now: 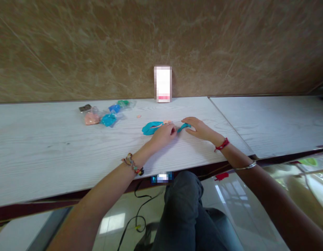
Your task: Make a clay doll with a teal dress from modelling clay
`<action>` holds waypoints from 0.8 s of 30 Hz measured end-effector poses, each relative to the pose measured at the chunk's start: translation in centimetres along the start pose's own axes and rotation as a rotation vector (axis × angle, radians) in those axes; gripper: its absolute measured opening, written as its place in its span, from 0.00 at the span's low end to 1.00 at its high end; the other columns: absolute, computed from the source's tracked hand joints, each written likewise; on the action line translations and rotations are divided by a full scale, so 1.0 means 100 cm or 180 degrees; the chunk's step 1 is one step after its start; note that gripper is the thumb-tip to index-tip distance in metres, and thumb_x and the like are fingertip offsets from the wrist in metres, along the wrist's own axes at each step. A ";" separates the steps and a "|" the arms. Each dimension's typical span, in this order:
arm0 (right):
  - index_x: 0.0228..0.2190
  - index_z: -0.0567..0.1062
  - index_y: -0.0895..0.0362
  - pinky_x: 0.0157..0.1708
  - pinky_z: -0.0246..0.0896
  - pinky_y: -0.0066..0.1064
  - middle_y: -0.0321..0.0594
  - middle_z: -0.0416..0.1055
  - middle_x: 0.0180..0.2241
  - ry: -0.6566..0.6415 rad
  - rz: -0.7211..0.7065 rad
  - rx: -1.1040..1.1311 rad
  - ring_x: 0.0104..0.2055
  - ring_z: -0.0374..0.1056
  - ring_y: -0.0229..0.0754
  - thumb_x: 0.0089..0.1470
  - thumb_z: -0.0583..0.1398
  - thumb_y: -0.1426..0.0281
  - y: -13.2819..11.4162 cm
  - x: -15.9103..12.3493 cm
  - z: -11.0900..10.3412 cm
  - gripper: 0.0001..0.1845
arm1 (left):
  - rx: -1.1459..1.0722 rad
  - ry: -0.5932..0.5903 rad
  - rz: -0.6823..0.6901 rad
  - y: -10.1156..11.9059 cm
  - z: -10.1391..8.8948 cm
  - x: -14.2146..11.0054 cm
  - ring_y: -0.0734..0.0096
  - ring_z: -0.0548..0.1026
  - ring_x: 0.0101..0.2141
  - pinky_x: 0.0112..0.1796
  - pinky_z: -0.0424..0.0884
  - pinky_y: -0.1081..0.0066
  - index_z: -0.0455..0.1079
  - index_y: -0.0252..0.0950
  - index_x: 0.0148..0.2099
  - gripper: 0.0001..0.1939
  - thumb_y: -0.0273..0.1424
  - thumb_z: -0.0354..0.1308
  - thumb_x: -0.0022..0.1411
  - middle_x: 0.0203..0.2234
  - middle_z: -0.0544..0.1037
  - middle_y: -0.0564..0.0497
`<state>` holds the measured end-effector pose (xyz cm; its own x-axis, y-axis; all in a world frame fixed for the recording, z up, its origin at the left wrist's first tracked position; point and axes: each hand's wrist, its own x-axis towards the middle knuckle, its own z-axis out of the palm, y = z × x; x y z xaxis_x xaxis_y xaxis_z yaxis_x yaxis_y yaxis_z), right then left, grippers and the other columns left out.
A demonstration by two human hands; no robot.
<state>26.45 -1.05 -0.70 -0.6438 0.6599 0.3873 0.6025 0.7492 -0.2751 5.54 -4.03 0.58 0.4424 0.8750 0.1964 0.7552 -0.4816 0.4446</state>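
Note:
On the white wood-grain table lies a flat, rounded piece of blue modelling clay (149, 129), with pinkish clay (166, 122) along its inner part and far edge. My left hand (164, 134) rests over the right end of this shape, its fingers curled together; whatever sits in them is hidden. Just to the right, my right hand (200, 129) has a narrow, curved strip of blue clay (183, 127) between thumb and fingers. The strip's left end points towards my left fingertips. A small pink bit of clay (139, 116) lies apart, behind the blue shape.
Clear bags of clay stand at the back left: pink (92, 118), light blue (108, 120), darker blue (114, 108) and green (123, 103), beside a dark packet (85, 108). A phone with a blurred screen (163, 83) leans against the brown wall. Black cable (136, 218) hangs below the table edge.

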 end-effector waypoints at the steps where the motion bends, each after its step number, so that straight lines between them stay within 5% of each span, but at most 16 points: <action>1: 0.48 0.72 0.59 0.53 0.59 0.45 0.50 0.70 0.49 -0.0142 -0.0121 -0.0033 0.53 0.64 0.48 0.53 0.56 0.72 -0.003 0.004 -0.002 0.19 | -0.0058 0.0056 -0.0084 -0.001 -0.002 0.000 0.69 0.71 0.30 0.32 0.64 0.71 0.66 0.34 0.31 0.05 0.26 0.51 0.60 0.28 0.74 0.48; 7: 0.43 0.75 0.57 0.49 0.60 0.40 0.45 0.74 0.44 -0.0824 -0.0482 -0.0041 0.47 0.67 0.43 0.55 0.58 0.72 -0.016 0.029 -0.004 0.13 | -0.0371 0.0436 -0.0514 -0.014 -0.018 0.003 0.71 0.72 0.29 0.31 0.63 0.73 0.67 0.35 0.34 0.10 0.32 0.47 0.65 0.28 0.76 0.50; 14: 0.28 0.76 0.59 0.42 0.61 0.35 0.43 0.74 0.33 -0.1579 -0.0462 0.0261 0.40 0.67 0.41 0.49 0.61 0.76 -0.025 0.054 -0.011 0.03 | 0.0781 0.0955 -0.0954 -0.021 -0.045 -0.002 0.65 0.73 0.34 0.34 0.64 0.70 0.68 0.35 0.42 0.14 0.34 0.43 0.66 0.33 0.77 0.45; 18: 0.28 0.73 0.58 0.39 0.61 0.32 0.38 0.74 0.31 -0.0788 0.0106 0.0927 0.35 0.68 0.37 0.50 0.58 0.76 -0.033 0.063 -0.019 0.03 | 0.0363 0.1070 -0.0691 -0.033 -0.049 -0.001 0.65 0.73 0.36 0.38 0.64 0.69 0.69 0.34 0.39 0.13 0.33 0.45 0.65 0.33 0.76 0.45; 24: 0.36 0.71 0.57 0.38 0.63 0.30 0.33 0.71 0.28 0.0745 0.1054 0.2221 0.33 0.68 0.34 0.48 0.60 0.75 -0.056 0.093 -0.020 0.10 | -0.1894 0.0905 -0.0283 -0.040 -0.044 0.005 0.71 0.73 0.41 0.36 0.67 0.73 0.69 0.33 0.42 0.22 0.39 0.36 0.67 0.42 0.76 0.45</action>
<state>17.97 0.77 6.20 -0.3212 0.8829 0.3424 0.2616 0.4302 -0.8640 0.59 -1.44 2.78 0.1845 0.9282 0.3233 0.3509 -0.3694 0.8604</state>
